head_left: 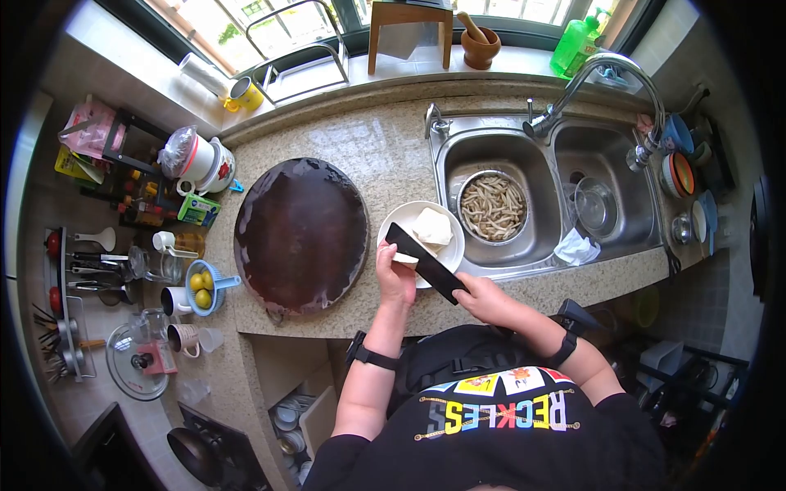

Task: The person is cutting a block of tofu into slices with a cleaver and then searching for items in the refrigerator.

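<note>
My right hand [485, 301] is closed around the near end of a long black knife [426, 266], whose wide flat blade slants up and left over a white plate [453, 252]. My left hand [396, 278] is beside the blade, its fingers closed on a pale white piece [404, 259] that looks like tofu. The blade hides part of that piece and of the fingers. On the plate, just beyond the knife, lies a larger soft white block [432, 227], also tofu-like.
Left of the plate lies a big round dark chopping board [301, 237]. At right is a double sink [540, 139]; its left basin holds a bowl of shrimp-like pieces [493, 206], its right a clear bowl [595, 206]. A blue basket [214, 288] holds yellow-green fruit.
</note>
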Demonstrator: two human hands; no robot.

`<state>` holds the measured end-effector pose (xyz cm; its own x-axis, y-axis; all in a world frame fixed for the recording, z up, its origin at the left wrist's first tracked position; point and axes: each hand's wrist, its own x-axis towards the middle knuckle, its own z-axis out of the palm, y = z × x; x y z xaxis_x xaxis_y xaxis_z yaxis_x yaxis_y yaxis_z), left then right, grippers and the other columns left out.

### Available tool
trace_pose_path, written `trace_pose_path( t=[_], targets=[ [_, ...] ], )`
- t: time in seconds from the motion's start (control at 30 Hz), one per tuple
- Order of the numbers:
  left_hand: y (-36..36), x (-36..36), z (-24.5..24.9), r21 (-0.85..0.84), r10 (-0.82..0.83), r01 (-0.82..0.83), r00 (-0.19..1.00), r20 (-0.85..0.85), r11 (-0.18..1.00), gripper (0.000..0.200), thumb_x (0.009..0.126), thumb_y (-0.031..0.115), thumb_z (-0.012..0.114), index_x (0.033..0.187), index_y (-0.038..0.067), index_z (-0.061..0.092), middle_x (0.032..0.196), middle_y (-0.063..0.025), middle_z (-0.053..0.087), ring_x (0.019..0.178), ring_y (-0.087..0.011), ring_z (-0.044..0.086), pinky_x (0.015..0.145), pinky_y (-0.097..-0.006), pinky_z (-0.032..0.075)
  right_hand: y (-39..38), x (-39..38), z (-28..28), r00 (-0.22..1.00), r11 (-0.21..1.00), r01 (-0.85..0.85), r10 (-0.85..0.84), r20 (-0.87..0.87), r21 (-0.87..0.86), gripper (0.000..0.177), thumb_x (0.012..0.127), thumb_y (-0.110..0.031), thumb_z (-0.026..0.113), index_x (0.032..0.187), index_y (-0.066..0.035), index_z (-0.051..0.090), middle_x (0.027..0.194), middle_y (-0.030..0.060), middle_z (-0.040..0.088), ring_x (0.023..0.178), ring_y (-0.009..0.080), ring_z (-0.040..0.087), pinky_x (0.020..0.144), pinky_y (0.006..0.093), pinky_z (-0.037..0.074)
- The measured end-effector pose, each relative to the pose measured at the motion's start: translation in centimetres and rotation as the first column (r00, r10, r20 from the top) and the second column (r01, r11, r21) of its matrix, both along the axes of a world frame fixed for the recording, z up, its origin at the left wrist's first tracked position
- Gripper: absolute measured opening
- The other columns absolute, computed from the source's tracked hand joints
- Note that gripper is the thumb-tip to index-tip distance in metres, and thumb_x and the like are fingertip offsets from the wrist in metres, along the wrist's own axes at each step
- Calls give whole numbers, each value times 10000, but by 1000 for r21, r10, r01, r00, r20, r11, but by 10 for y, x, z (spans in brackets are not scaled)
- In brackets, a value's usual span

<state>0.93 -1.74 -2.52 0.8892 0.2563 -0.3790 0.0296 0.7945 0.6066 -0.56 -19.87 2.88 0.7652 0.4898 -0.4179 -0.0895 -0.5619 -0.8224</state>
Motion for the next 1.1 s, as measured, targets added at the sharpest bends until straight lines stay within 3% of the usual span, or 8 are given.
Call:
trace_pose_path(
  t=[0.07,0.13,0.17,0.23,0.33,0.7,0.93,1.1],
  targets=[
    [7,-2,-3,-178,-22,17,999,-30,984,383,787,264,518,1111,60,508,1040,-81,604,992,-207,577,899,-391,455,-1,1,6,998,1000,3,-5,-61,-18,205,854,-169,523,962,6,523,768,235,599,731,395,608,648,443,469],
    [15,-3,-10,-232,-29,25,999,-16,973,472,783,316,523,1171,48,497,1149,-141,568,1051,-263,552,935,-415,433,-3,2,8,976,996,50,-33,-216,72,193,867,-180,519,961,-11,515,667,135,565,564,243,582,532,369,461],
    [17,-4,-2,-318,-110,126,992,68,940,501,782,320,527,1194,36,493,1200,-178,533,1091,-304,525,962,-435,411,-4,2,11,976,996,49,-32,-217,73,193,867,-180,519,961,-11,515,667,135,565,564,243,582,532,369,461],
    [22,-5,2,-444,-199,268,960,198,855,606,768,351,565,1259,9,470,1302,-262,444,1193,-405,436,1025,-496,342,-6,4,18,889,982,137,-66,-453,126,157,895,-181,504,976,-48,499,599,24,461,467,89,451,426,267,385],
    [25,-7,3,-587,-170,277,958,231,761,653,752,368,602,1280,13,456,1326,-263,423,1242,-403,394,1046,-500,315,-14,8,12,778,935,213,13,-628,283,125,923,-177,474,1008,-85,476,588,-26,397,428,44,358,386,210,304],
    [31,-8,9,-616,-278,370,929,243,695,715,760,460,629,1305,38,440,1380,-252,358,1243,-361,409,984,-475,386,-26,21,13,467,878,369,110,-878,306,73,933,-161,479,982,-123,442,586,-45,362,401,31,305,363,191,279],
    [27,-8,-5,-618,-255,322,946,197,717,569,805,447,591,1214,61,503,1180,-129,574,1081,-278,544,889,-425,448,-25,17,5,498,862,397,86,-863,316,86,932,-157,487,1000,-126,445,589,-46,365,408,31,316,366,185,278],
    [27,-4,2,-623,-223,304,953,207,720,555,821,425,572,1219,47,486,1252,-162,517,1156,-324,491,959,-474,403,-25,16,7,557,839,433,39,-829,330,122,931,-155,495,1039,-129,444,597,-38,366,409,34,316,369,183,274]
  ],
)
